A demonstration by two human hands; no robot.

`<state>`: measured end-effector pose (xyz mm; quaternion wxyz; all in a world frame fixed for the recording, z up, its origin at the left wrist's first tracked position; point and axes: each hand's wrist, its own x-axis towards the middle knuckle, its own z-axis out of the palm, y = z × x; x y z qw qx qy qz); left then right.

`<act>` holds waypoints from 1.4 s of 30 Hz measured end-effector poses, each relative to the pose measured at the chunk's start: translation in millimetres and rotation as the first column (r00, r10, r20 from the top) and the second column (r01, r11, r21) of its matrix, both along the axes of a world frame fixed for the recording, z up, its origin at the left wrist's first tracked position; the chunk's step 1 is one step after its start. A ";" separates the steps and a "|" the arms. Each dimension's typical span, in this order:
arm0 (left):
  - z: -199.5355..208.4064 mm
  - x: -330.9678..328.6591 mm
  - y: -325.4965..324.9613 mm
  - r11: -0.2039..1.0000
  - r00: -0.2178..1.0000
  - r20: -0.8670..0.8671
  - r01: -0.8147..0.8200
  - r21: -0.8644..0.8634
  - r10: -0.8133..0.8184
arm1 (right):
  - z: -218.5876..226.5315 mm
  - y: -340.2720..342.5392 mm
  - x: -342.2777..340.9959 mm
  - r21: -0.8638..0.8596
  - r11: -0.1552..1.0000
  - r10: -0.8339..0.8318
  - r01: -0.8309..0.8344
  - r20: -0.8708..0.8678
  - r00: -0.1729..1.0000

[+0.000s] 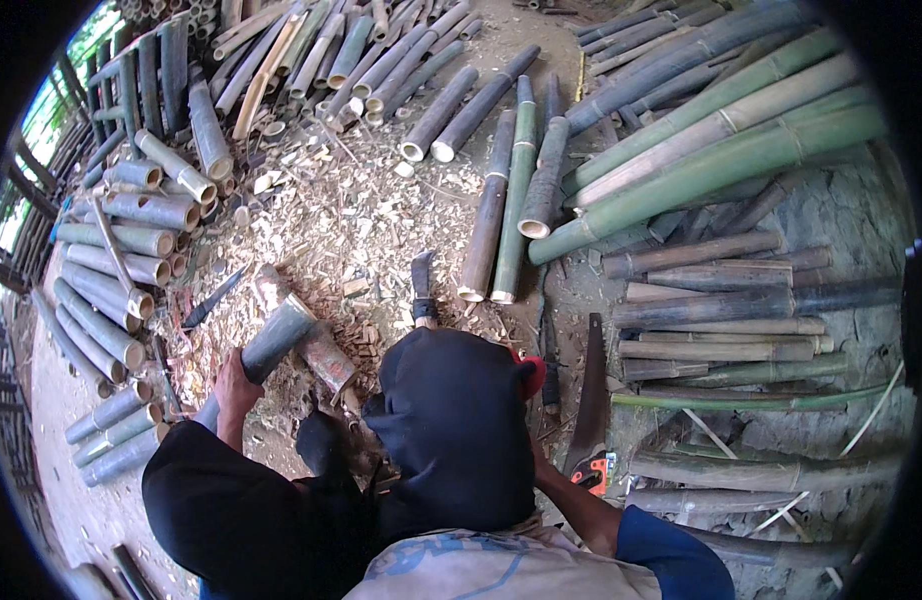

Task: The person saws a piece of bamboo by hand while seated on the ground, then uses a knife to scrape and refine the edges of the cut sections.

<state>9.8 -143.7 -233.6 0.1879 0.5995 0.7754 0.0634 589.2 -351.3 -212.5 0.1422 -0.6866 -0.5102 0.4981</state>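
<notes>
My left hand (239,388) is closed around a dark bamboo tube (277,338). The tube lies slanted, its upper end over a reddish, bark-stripped log (328,362) on the ground. In the middle, a large black head covering (451,430) blocks much of the work area. My right forearm (579,505), below a blue sleeve, reaches in behind it, so that hand is hidden. Just beyond the covering, a short blade with a hooked tip (422,275) points away from me; whatever holds its handle cannot be seen. A dark knife (215,297) lies left of the log.
Pale wood chips (331,220) cover the ground ahead. Cut bamboo tubes (131,240) are stacked at left, with more at the back. Long green poles (721,175) and dark bamboo lengths (721,305) fill the right. A handsaw (589,400) with an orange-and-black handle lies right of the covering.
</notes>
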 end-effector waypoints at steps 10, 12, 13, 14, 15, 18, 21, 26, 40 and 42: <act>12.5 -5.7 -16.8 0.981 0.981 -0.026 0.193 -0.036 -0.194 | 27.1 -18.5 59.0 -0.024 0.995 0.103 -0.100 0.318 0.942; 24.1 -0.4 -21.2 0.977 0.979 -0.061 0.188 -0.098 -0.195 | 38.2 -8.3 66.4 -0.036 0.997 0.071 -0.062 0.353 0.933; 26.4 1.2 -20.5 0.979 0.977 -0.082 0.192 -0.075 -0.198 | 45.3 0.5 69.4 -0.034 0.998 0.057 -0.047 0.374 0.926; 22.9 4.5 -23.4 0.978 0.977 -0.060 0.202 -0.049 -0.205 | 52.4 7.2 74.0 -0.041 0.998 0.050 -0.037 0.403 0.914; 20.2 5.6 -26.4 0.977 0.976 -0.040 0.213 -0.023 -0.214 | 56.1 16.1 75.3 -0.040 0.999 0.047 -0.033 0.425 0.904; 33.6 1.0 -26.7 0.979 0.981 0.016 0.193 0.064 -0.195 | 69.1 49.3 73.8 -0.009 0.999 0.051 -0.053 0.449 0.892; 46.8 -29.8 -40.5 0.978 0.982 -0.008 0.189 -0.083 -0.190 | 68.7 86.4 55.4 0.006 0.995 0.084 -0.096 0.432 0.898; 20.2 -27.1 -56.6 0.986 0.964 -0.210 0.164 -0.008 -0.162 | 86.3 152.1 19.1 0.100 0.975 0.141 -0.199 0.411 0.901; 35.3 -6.5 -11.1 0.967 0.984 0.039 0.176 -0.183 -0.172 | 35.4 303.0 -201.6 0.205 0.701 0.645 -0.683 0.228 0.729; 41.6 -9.0 -25.2 0.988 0.993 -0.038 0.111 -0.107 -0.116 | 28.3 306.3 -227.0 0.282 0.642 0.678 -0.713 0.226 0.700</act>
